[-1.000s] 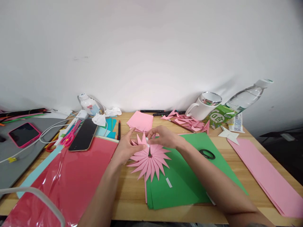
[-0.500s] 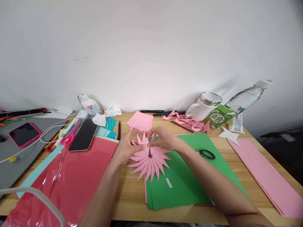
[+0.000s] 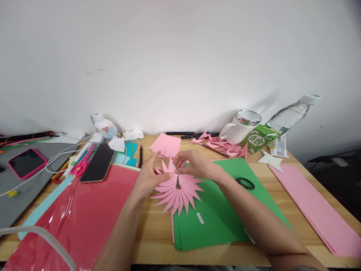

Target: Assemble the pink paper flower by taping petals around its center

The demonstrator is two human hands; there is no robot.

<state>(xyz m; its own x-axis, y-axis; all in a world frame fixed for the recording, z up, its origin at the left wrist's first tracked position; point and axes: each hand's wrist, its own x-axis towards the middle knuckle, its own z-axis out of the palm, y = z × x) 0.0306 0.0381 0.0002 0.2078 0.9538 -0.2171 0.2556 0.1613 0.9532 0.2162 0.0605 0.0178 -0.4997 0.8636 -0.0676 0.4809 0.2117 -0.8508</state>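
Note:
A pink folded-paper star point(image 3: 178, 198) with many pointed rays around a small central hole lies partly over green paper and partly over the wooden table. My left hand point(image 3: 149, 177) pinches its upper left side, thumb on top near the centre. From the upper right, my right hand point(image 3: 196, 165) has its thumb and fingers closed on the star's far rays, close to the left thumb. A narrow gap runs from the hole toward the fingertips, with a small white bit between them. The fingers hide part of the far rays.
Green sheets point(image 3: 220, 226) lie under my right arm, with scissors handles point(image 3: 245, 183) on them. Pink squares point(image 3: 166, 144), folded pink pieces point(image 3: 222, 145) and a white mug point(image 3: 239, 127) stand along the wall. A phone point(image 3: 98, 163) rests on a red folder point(image 3: 93, 210); pink strips point(image 3: 316, 210) lie right.
The view has shifted slightly. Both hands keep their hold on the star; the right fingers have curled a little, and the star has barely moved.

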